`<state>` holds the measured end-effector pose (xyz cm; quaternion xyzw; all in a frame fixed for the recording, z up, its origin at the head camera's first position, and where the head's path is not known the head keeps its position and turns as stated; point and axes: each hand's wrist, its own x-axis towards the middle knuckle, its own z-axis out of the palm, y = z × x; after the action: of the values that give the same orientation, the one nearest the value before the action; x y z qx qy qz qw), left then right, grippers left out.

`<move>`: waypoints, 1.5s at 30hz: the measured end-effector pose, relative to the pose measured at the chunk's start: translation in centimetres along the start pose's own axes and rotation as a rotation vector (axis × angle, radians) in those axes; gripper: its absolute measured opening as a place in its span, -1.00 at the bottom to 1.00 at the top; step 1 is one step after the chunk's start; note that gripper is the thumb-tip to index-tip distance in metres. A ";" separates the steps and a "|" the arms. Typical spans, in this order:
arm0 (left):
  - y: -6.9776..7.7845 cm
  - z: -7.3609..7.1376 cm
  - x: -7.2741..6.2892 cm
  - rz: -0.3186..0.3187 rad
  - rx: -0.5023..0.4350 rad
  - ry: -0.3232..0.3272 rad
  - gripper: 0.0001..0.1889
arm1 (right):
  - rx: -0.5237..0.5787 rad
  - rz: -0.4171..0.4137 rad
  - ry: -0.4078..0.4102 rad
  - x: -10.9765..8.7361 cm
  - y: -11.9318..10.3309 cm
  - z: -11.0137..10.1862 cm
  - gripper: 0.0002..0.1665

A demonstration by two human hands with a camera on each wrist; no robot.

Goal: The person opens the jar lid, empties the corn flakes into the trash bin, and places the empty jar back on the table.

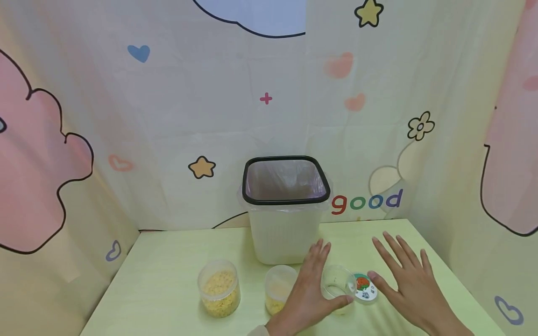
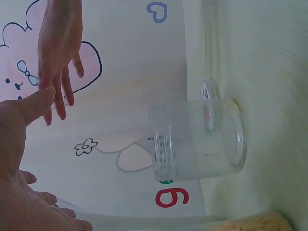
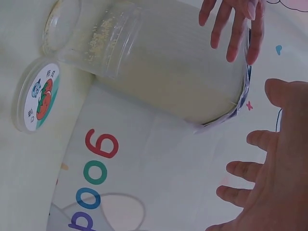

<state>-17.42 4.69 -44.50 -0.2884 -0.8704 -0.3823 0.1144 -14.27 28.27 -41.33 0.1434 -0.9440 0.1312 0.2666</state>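
Observation:
My left hand (image 1: 303, 291) hovers between two plastic jars, fingers extended and thumb out to the right, holding nothing. My right hand (image 1: 409, 289) is spread in the air at the right, above the table beside a round lid (image 1: 366, 288) with a red tomato print. Just left of that lid stands a see-through jar (image 2: 197, 144), uncapped, with a few crumbs inside. Part of a second jar (image 1: 279, 289), holding some yellow crumbs, is covered by my left hand in the head view. Farther left, a third jar (image 1: 220, 289) is well filled with yellow crumbs.
A white bin (image 1: 286, 233) with a black rim and a plastic liner stands behind the jars, near the back edge of the pale green table (image 1: 168, 280). A printed curtain (image 1: 189, 102) encloses the back and both sides.

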 end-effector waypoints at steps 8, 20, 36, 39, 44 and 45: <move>-0.6 -1.4 -0.4 0.038 0.081 0.024 0.11 | 0.010 -0.025 0.004 0.6 -0.6 0.0 -0.14; -1.5 -3.5 -0.9 0.128 0.211 0.086 0.00 | 0.009 -0.058 -0.005 1.6 -1.9 0.3 -0.14; -3.2 -5.8 -2.3 0.106 0.273 0.096 -0.01 | 0.053 -0.096 -0.020 3.6 -4.5 1.3 -0.16; -3.4 -6.1 -2.4 0.105 0.281 0.097 -0.01 | 0.058 -0.099 -0.026 3.8 -4.9 1.4 -0.17; -4.1 -6.4 -2.7 0.107 0.313 0.107 0.00 | 0.057 -0.111 -0.031 3.9 -5.3 1.8 -0.16; -4.1 -6.5 -2.7 0.106 0.315 0.109 0.00 | 0.056 -0.114 -0.033 4.0 -5.3 1.9 -0.16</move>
<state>-17.78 -3.41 -43.70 -0.2912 -0.8957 -0.2496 0.2250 -16.57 21.92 -39.81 0.2065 -0.9345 0.1400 0.2538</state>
